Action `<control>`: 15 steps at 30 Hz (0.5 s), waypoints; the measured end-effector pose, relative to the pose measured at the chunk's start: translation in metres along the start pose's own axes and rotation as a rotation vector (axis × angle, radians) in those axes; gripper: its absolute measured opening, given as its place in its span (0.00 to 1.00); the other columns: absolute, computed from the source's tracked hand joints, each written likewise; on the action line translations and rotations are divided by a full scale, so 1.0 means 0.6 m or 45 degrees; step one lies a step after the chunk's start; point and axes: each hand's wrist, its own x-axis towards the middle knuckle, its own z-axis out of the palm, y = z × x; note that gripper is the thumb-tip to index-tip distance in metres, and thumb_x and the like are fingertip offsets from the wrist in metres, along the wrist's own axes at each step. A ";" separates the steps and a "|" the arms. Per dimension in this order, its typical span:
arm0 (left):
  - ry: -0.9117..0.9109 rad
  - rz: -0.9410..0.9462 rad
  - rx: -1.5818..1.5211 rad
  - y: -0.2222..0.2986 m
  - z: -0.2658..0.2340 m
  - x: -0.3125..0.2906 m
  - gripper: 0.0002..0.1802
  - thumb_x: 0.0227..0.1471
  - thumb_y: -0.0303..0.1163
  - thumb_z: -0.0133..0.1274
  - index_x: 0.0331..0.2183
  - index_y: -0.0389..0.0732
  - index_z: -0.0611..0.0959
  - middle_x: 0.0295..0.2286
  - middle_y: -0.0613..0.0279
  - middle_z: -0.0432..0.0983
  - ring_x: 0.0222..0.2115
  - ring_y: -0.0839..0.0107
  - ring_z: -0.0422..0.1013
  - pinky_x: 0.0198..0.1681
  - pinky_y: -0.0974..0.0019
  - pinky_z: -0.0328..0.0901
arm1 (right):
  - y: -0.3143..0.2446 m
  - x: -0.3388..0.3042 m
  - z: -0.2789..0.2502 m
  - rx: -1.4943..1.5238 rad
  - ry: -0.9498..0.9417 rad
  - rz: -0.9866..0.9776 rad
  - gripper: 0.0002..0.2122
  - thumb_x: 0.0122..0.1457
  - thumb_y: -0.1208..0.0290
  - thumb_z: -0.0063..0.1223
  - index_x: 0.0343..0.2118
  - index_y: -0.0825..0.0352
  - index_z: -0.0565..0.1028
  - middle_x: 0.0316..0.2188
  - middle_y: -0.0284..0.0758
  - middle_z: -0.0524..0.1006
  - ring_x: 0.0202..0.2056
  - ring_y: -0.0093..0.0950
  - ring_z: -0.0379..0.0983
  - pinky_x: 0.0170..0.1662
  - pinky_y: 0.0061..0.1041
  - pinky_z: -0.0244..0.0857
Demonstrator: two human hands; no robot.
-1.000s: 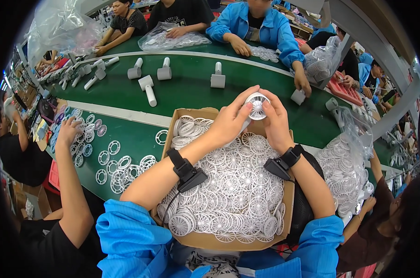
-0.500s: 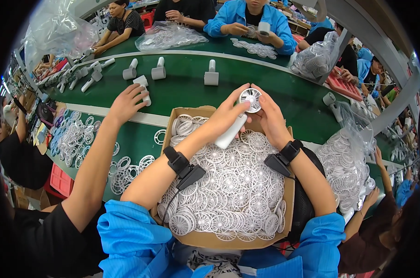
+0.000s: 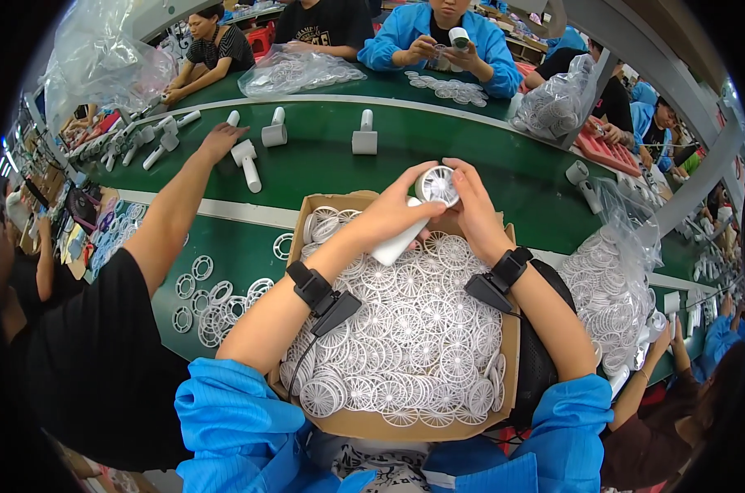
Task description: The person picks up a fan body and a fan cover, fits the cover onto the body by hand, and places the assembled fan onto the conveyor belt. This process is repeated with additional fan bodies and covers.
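Observation:
Over the far edge of a cardboard box (image 3: pixel 511 337), I hold a white handheld fan (image 3: pixel 399 244) between both hands. My left hand (image 3: pixel 395 212) is closed round it, near where the handle meets the round head. On the head's other side, the fingers of my right hand (image 3: pixel 473 205) press against the rim. The fan's spoked front faces up toward me, and its handle slants down to the left. Below lie many white spoked fan grilles (image 3: pixel 413 329), filling the box. Part of the fan's body is hidden by my fingers.
A green conveyor belt (image 3: pixel 323 172) crosses ahead, bearing several white fan bodies (image 3: pixel 364 141). From the left, a co-worker's hand (image 3: pixel 222 140) reaches across it. White rings (image 3: pixel 216 312) lie left of the box; a plastic bag of grilles (image 3: pixel 607 287) stands right.
The fan has tilted and shifted slightly left and nearer in my hands. The co-worker's hand on the left has left one fan body and reached farther over the belt to another.

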 end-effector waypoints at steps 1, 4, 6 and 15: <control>0.094 -0.007 -0.228 -0.005 0.001 0.004 0.36 0.52 0.29 0.49 0.59 0.50 0.54 0.31 0.58 0.73 0.24 0.72 0.72 0.20 0.70 0.68 | -0.002 -0.002 0.002 0.030 0.046 0.059 0.14 0.64 0.59 0.37 0.46 0.63 0.66 0.39 0.31 0.71 0.36 0.19 0.71 0.36 0.19 0.66; 0.284 -0.021 -0.679 -0.031 -0.006 0.024 0.35 0.53 0.29 0.48 0.59 0.48 0.53 0.34 0.57 0.73 0.28 0.71 0.74 0.26 0.67 0.70 | -0.001 -0.001 -0.008 -0.042 0.128 0.261 0.14 0.64 0.59 0.37 0.43 0.64 0.67 0.35 0.31 0.71 0.30 0.18 0.70 0.32 0.20 0.65; 0.469 0.171 -0.746 -0.053 -0.033 0.036 0.32 0.53 0.29 0.46 0.59 0.46 0.56 0.37 0.58 0.73 0.32 0.70 0.74 0.32 0.65 0.70 | 0.006 0.003 -0.021 -0.073 0.173 0.359 0.13 0.64 0.60 0.37 0.41 0.65 0.67 0.33 0.31 0.71 0.27 0.18 0.69 0.30 0.20 0.64; 0.231 0.096 -0.093 -0.033 -0.021 0.026 0.17 0.53 0.29 0.43 0.46 0.40 0.75 0.38 0.60 0.76 0.33 0.63 0.73 0.40 0.62 0.67 | 0.033 -0.006 -0.014 -0.793 -0.323 0.183 0.12 0.61 0.63 0.43 0.27 0.66 0.72 0.20 0.25 0.68 0.22 0.14 0.62 0.27 0.17 0.57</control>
